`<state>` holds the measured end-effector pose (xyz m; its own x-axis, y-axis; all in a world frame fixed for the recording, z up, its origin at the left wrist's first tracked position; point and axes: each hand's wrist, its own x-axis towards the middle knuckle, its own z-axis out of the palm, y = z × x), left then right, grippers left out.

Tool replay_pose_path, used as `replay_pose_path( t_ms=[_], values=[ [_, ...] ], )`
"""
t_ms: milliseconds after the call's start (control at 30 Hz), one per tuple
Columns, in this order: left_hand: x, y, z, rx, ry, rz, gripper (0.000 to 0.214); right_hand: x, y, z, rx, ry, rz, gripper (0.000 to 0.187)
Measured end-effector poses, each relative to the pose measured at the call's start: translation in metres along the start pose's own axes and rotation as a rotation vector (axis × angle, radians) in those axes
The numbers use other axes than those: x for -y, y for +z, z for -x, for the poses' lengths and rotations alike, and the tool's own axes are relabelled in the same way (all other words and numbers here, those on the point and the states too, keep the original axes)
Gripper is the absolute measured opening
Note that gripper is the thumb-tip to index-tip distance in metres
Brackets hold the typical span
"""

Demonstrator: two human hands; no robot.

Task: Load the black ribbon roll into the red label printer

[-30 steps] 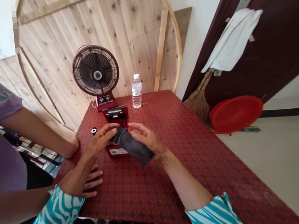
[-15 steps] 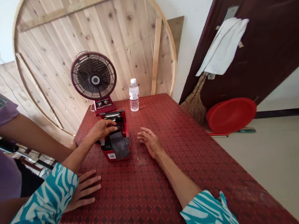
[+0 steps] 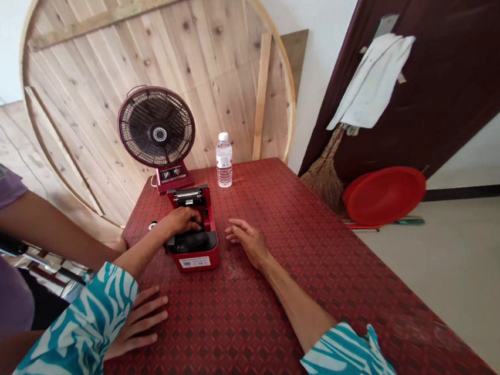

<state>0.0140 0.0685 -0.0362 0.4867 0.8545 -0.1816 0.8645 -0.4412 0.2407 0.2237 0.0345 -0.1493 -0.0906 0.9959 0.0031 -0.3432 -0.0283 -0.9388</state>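
Observation:
A small red and black label printer (image 3: 197, 262) stands on the table with its lid (image 3: 189, 196) tipped up and back. My left hand (image 3: 183, 220) reaches into it from the left, fingers curled down inside and closed on black ribbon. Most of what the fingertips grip is hidden by the hand. A dark band of the ribbon (image 3: 193, 240) bulges over the printer's front section. To the printer's right, my right hand (image 3: 249, 242) rests above the tabletop, holding nothing, its fingers loosely bent and apart.
A red fan (image 3: 159, 134) and a water bottle (image 3: 224, 160) stand behind the printer. Another person's hand (image 3: 141, 322) lies flat on the red table (image 3: 263, 327) at left, near my left sleeve. A small round white-ended object (image 3: 152, 225) shows beside my left wrist.
My left hand has moved slightly right and deeper into the printer. The black ribbon strip that hung over the front is drawn back, uncovering the front label. My right hand has barely shifted.

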Motion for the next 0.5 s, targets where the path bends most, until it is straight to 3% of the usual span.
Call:
replay_pose_path(
  t_ms=[167,333,400,500],
  values=[
    [0.006,0.003,0.002,-0.095,0.045,0.066,0.015,0.002,0.001,0.0,0.004,-0.02,0.028,0.033],
    [0.009,-0.002,0.011,-0.106,0.104,0.211,0.016,0.002,0.002,0.003,0.028,-0.025,0.057,0.032],
    [0.005,-0.003,0.024,-0.215,0.084,0.29,0.02,0.003,0.0,0.004,0.032,-0.024,0.058,0.032],
    [-0.004,0.004,0.054,-0.475,0.027,0.506,0.037,0.009,-0.001,0.001,-0.027,-0.04,0.03,0.034]
  ],
)
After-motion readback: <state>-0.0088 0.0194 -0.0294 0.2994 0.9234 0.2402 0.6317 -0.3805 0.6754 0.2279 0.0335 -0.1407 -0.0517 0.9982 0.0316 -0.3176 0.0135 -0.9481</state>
